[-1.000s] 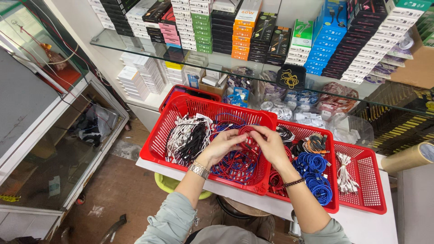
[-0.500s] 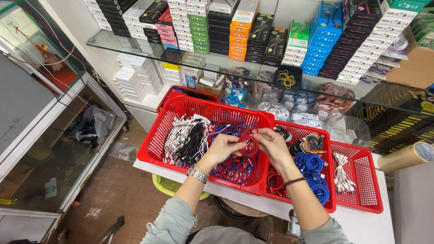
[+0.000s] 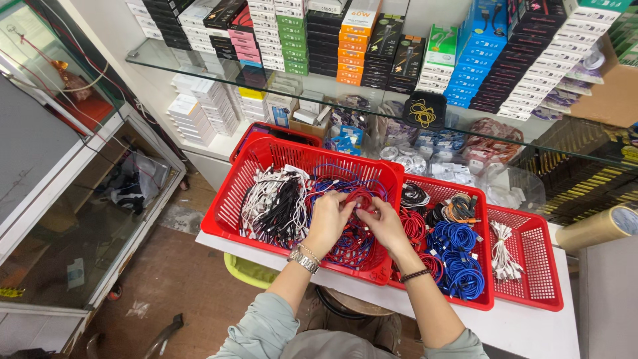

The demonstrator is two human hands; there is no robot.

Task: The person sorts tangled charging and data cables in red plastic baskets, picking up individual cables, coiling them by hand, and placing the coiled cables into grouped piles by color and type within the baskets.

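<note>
Red cable [image 3: 361, 197]: both hands, left hand [image 3: 327, 223] and right hand [image 3: 383, 226], now grip it closer together above the large red basket [image 3: 229, 206], unlike earlier.

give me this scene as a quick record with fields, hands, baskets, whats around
left hand: on a red coiled cable, wristwatch on the wrist
right hand: on the same cable
large red basket: black, white, red and blue cables
middle basket: red, blue and black coils
small basket: white cables
glass shelf: stacked boxes
right edge: tape roll
</note>
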